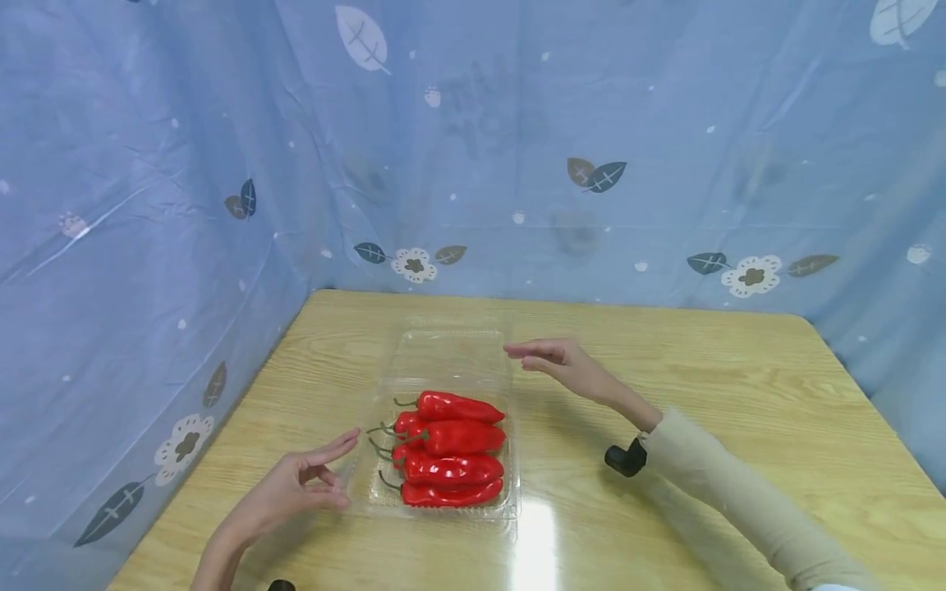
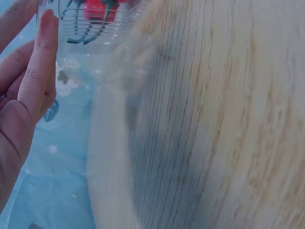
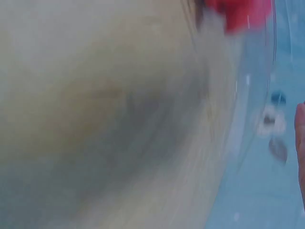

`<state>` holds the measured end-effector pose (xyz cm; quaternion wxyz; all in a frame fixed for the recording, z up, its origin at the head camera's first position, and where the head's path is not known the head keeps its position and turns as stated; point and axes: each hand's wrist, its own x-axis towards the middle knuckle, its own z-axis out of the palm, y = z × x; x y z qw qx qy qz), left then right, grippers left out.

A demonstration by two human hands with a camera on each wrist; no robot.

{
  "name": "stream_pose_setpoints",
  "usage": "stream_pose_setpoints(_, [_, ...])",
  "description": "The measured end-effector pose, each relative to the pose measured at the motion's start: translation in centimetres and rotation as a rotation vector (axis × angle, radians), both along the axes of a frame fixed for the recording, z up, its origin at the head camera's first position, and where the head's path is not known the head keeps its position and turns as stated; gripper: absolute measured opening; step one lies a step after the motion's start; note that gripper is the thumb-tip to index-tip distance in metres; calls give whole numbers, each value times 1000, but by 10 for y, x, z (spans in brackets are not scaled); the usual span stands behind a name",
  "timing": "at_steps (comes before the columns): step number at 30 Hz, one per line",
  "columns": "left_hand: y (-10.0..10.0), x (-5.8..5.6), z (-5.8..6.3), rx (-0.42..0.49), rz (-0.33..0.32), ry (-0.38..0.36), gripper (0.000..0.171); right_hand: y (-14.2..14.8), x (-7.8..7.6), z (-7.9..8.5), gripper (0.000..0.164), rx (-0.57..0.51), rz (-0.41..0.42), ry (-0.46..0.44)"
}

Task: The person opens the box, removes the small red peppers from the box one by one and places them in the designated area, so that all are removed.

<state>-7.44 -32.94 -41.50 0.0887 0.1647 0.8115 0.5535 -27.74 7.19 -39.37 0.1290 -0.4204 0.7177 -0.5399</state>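
Observation:
A clear plastic clamshell box [image 1: 510, 510] sits on the table with its hinged lid [image 1: 447, 355] folded open toward the back. Inside lie several red peppers [image 1: 466, 437] with green stems pointing left. My left hand [image 1: 291, 492] is at the box's left side, fingertips against the plastic and fingers mostly extended; the left wrist view shows its fingers [image 2: 40, 62] by the box wall. Beside the lid's right edge, my right hand [image 1: 565, 367] reaches in with straight fingers; I cannot tell whether they touch the lid. Only a sliver of finger [image 3: 301, 143] shows in the right wrist view.
The wooden table [image 1: 709, 386] carries the box. Blue patterned curtain [image 1: 532, 148] hangs along its back and sides. A black device [image 1: 626, 458] is worn at my right wrist. Bright glare [image 1: 535, 542] lies on the table in front of the box.

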Motion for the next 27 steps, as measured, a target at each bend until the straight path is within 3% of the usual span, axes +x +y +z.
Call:
stream_pose_setpoints(7, [-5,-1,1,20,-6,-9,75,-6,48,5,33,28,140,51])
stream_pose_setpoints(13, [-7,-3,1,29,-19,-25,75,-17,71,-13,35,-6,234,38])
stream_pose_setpoints(16, [-8,-3,1,25,-23,-26,75,-26,75,-20,39,1,236,29])
stream_pose_setpoints(20, [-6,-4,1,-11,-7,-10,75,-41,70,-25,39,-10,226,83])
stream_pose_setpoints(27, [-1,-3,0,-34,-2,-3,74,-65,64,-26,41,-51,198,81])
